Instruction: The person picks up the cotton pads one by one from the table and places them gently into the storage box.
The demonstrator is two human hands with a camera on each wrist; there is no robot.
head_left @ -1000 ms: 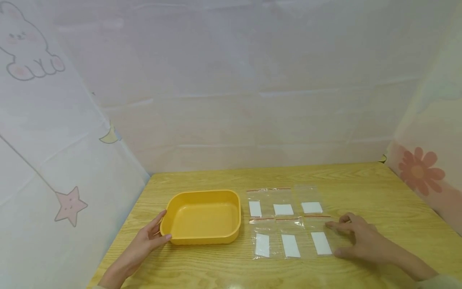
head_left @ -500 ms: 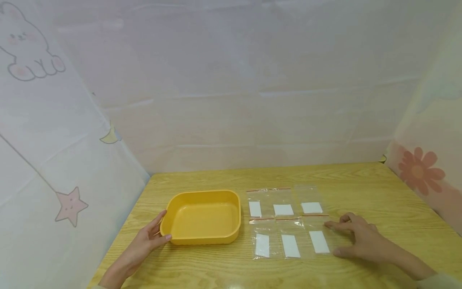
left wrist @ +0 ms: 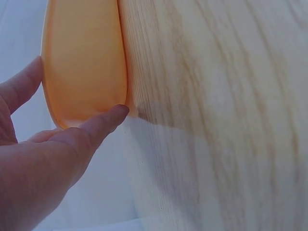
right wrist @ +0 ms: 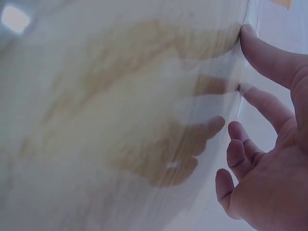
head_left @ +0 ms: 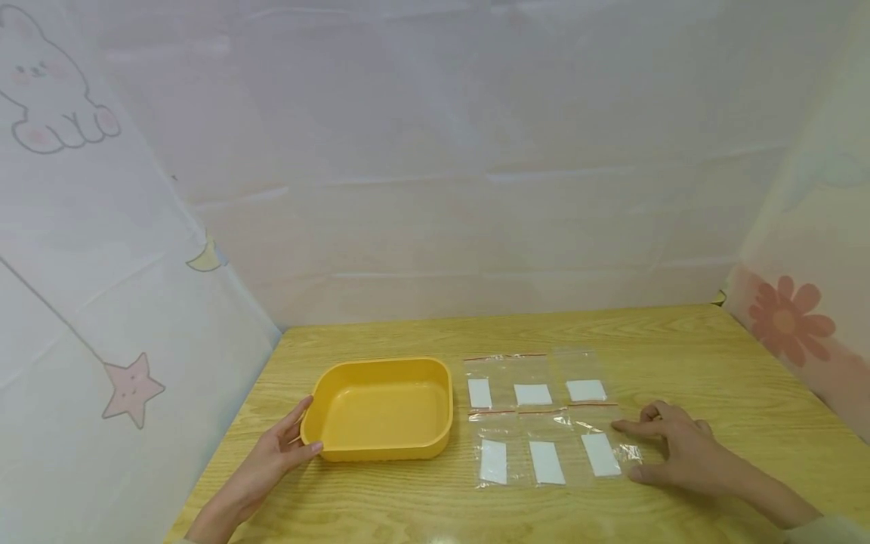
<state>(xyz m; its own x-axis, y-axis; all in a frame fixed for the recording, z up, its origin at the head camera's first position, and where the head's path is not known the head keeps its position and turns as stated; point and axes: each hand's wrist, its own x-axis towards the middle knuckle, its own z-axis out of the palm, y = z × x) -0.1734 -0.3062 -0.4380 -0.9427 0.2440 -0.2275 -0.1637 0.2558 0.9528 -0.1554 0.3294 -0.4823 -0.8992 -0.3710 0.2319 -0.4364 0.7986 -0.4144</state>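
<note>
A yellow oblong basin [head_left: 379, 454] stands on the wooden table, left of the middle. My left hand [head_left: 272, 453] touches its left end, thumb at the near corner and a fingertip on the rim farther back; in the left wrist view these fingers [left wrist: 103, 121] lie extended along it. Right of the basin lie several clear zip bags in two rows, with white rectangles and mostly red seal strips. My right hand [head_left: 686, 453] rests at the right edge of the near-right bag [head_left: 601, 455], index finger and thumb spread, the other fingers bent loosely.
A far-row zip bag [head_left: 586, 391] lies just behind the near-right one. The table [head_left: 408, 506] is wood-grained and backed by pale sheets [head_left: 476, 189] on three sides. A bright light spot [right wrist: 15, 19] shows in the right wrist view.
The near-right bag has shifted slightly left and away, and its edge by my right thumb now looks crinkled and shiny. My left hand and the basin have stayed put.
</note>
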